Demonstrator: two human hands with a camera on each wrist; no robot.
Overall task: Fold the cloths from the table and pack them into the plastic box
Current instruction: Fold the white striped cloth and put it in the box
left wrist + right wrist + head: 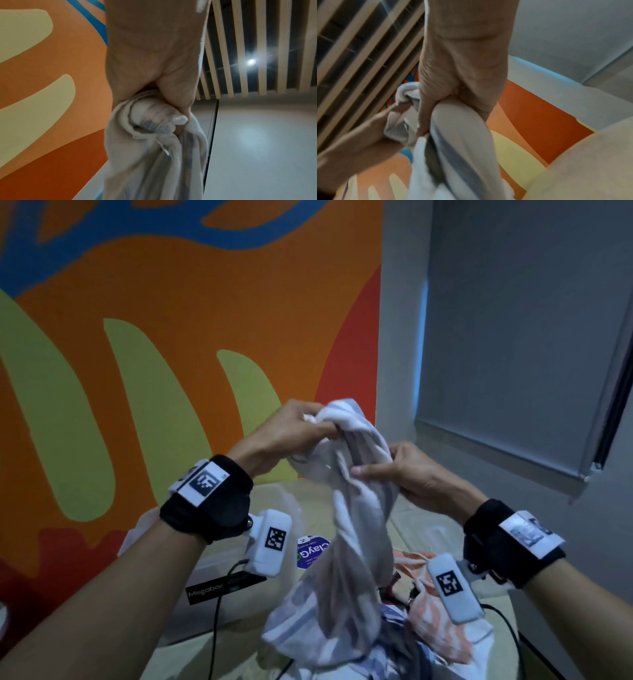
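Both hands grip the white, grey-striped cloth (346, 508) raised over the worktop (411, 518): left hand (291, 429) bunches its top, right hand (407, 470) pinches lower. Only head view shows the clear plastic box (219, 570), far left, partly hidden; wrist views blurred.

Office-like room (mural wall (205, 302), blind (513, 354))
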